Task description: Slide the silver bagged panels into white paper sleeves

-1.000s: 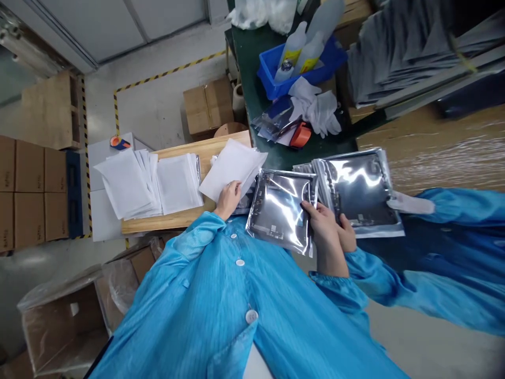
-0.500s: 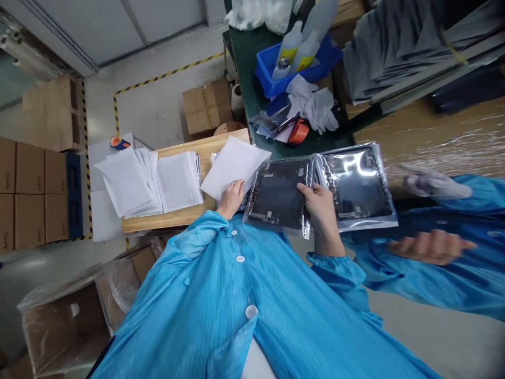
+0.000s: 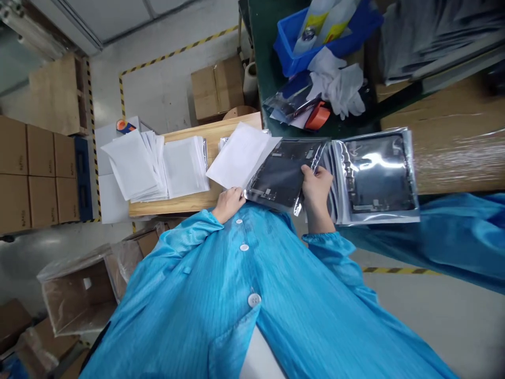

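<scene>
My right hand (image 3: 316, 188) is closed on the right edge of a dark flat panel in a clear plastic bag (image 3: 282, 171). The panel lies tilted before my body. My left hand (image 3: 229, 203) pinches at the panel bag's lower left corner, where the near edge of a white pouch (image 3: 239, 155) also meets my fingers. Two thin layers of the pouch show, and it overlaps the panel's left side. Which layers my left fingers hold is partly hidden. To the right is a stack of similar bagged panels (image 3: 379, 173).
White pouches in stacks (image 3: 138, 166) lie on a wooden board (image 3: 158, 208) at left. Behind, a green table (image 3: 266, 68) bears a blue bin (image 3: 286, 47) with bottles, white gloves (image 3: 335, 79) and an orange tool (image 3: 317, 116). A co-worker's blue sleeve (image 3: 453, 226) is at right.
The bagged panel has moved left against the white pouch, which now overlaps it more. My left hand has come to the panel's corner. The co-worker's hands have left the view.
</scene>
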Demonstrator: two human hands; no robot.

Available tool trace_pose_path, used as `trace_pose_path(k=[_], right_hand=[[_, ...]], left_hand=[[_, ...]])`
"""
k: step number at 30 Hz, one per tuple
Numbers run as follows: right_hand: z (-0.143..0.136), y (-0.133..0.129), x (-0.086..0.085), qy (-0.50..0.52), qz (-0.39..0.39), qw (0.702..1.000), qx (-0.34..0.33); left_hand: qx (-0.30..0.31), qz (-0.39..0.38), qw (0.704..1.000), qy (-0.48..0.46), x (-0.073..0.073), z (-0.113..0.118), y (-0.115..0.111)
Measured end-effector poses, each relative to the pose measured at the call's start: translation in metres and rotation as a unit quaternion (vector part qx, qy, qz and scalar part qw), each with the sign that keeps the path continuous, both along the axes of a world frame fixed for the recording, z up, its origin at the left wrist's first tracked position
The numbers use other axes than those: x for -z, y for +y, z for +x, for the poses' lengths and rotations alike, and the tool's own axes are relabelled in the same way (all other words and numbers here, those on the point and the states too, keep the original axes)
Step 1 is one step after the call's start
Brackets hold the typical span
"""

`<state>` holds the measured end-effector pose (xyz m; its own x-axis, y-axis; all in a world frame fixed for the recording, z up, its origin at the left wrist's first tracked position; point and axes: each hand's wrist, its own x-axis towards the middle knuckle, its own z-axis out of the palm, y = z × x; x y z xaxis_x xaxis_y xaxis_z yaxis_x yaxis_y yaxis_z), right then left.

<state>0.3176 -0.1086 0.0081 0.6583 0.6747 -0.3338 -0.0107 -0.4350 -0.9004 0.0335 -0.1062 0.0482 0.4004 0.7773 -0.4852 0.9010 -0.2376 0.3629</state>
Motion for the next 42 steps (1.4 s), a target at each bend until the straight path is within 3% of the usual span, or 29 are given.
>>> trace_pose_path(k=[6, 11, 17, 24, 30, 36, 39, 41, 42], right_hand=[[-0.009, -0.001, -0.002, -0.043, -0.017, 0.999, 0.014], [0.003, 0.003, -0.008, -0.022, -0.039, 0.999, 0.001], [0.011, 0.005, -0.008, -0.026, -0.038, 0.999, -0.002], [0.001, 0.004, -0.001, -0.062, -0.033, 0.997, 0.02], [-0.007, 0.003, 0.016, -0.098, -0.009, 0.994, 0.036], [-0.038, -0.006, 0.029, -0.09, -0.001, 0.993, 0.081], [-0.048, -0.012, 0.031, -0.027, 0.019, 0.993, 0.11], [-0.05, -0.015, 0.032, 0.026, 0.034, 0.988, 0.148], [-0.051, -0.016, 0.031, 0.048, 0.041, 0.984, 0.169]], left_hand=[[-0.013, -0.003, 1.0, -0.006, 0.007, 0.002, -0.001], [-0.045, -0.008, 0.998, -0.053, 0.015, 0.0, 0.002], [-0.037, 0.006, 0.997, -0.068, 0.021, 0.006, 0.006], [0.004, 0.002, 1.0, -0.018, 0.015, 0.008, 0.003], [0.059, 0.003, 0.998, 0.008, 0.01, 0.011, 0.003], [0.061, 0.005, 0.998, -0.03, 0.001, 0.016, 0.004], [-0.02, 0.02, 0.993, -0.119, 0.0, 0.012, 0.0], [-0.174, 0.027, 0.966, -0.187, 0.002, 0.007, -0.003], [-0.272, 0.017, 0.937, -0.218, 0.004, 0.005, -0.005]])
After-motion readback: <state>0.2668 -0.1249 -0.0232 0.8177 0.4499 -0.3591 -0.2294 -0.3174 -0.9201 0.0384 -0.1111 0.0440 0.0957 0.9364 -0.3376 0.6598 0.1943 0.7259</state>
